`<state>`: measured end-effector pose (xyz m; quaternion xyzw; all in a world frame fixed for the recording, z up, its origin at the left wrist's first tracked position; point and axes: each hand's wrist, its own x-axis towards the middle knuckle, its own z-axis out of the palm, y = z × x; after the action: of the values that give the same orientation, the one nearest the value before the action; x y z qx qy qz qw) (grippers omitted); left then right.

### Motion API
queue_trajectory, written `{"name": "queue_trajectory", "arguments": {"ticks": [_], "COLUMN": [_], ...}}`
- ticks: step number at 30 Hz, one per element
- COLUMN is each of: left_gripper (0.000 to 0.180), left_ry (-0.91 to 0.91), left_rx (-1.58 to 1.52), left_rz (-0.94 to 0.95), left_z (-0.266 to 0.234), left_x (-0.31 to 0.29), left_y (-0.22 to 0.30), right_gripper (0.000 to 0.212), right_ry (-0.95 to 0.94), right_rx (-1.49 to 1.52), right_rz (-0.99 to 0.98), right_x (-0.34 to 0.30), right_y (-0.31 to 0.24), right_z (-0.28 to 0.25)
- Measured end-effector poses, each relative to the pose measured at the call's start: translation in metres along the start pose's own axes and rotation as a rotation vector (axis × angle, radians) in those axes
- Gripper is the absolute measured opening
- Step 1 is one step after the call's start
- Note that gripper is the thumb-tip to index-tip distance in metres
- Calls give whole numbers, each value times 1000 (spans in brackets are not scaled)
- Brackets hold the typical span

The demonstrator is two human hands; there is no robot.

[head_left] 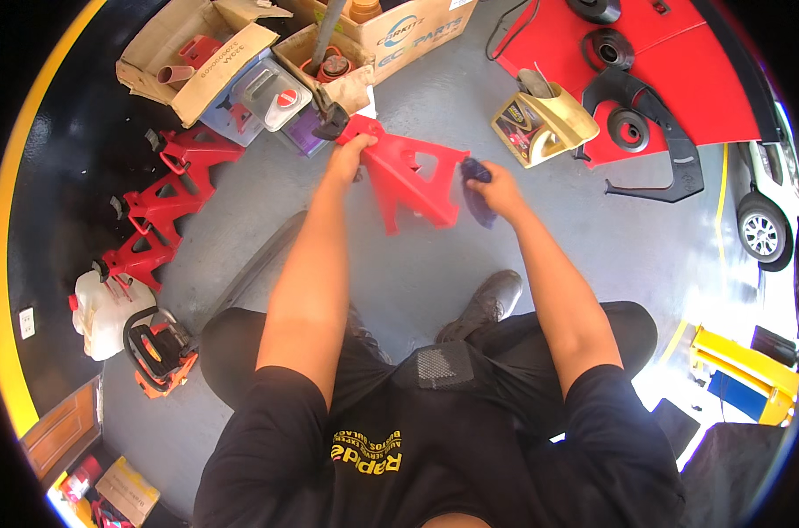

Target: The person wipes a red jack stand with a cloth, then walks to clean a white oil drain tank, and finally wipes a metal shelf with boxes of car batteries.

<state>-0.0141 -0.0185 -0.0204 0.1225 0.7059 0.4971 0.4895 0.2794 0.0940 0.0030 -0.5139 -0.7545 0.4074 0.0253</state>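
A red jack stand (417,182) is tilted in front of me, its black saddle end up to the left and its wide base toward the right. My left hand (350,160) is wrapped round its neck, just below the saddle. In my right hand (498,187) is a dark blue cloth (477,194), bunched in the fingers and hanging down beside the base. The cloth is at the base's edge; whether it touches I cannot tell. Several more red jack stands (157,211) stand in a row to the left, by the dark wall.
Open cardboard boxes (197,66) and a clear plastic case (272,95) stand at the far left. A cut gold oil jug (545,128) sits ahead right, near a red machine (663,53) with black parts. At left are a chainsaw (160,352) and a white jug (113,312).
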Motion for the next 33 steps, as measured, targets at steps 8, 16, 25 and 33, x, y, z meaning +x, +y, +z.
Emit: {"name": "queue_trajectory", "arguments": {"ticks": [8,16,25,33], "left_gripper": [63,72,51,45], "left_ry": [-65,-131,-193,-146], "left_rx": [123,177,260,438], "left_rz": [-49,32,254,455], "left_z": [-6,4,15,53], "left_x": [-7,-20,-8,-44], "left_y": [13,23,28,51], "right_gripper": [69,67,65,68], "right_ry": [204,-57,-323,-29], "right_rx": [-93,-125,422,349], "right_rz": [-283,-322,198,204], "right_x": [15,44,39,4], "right_y": [-41,-90,-10,10], "right_z": [10,74,82,107]}}
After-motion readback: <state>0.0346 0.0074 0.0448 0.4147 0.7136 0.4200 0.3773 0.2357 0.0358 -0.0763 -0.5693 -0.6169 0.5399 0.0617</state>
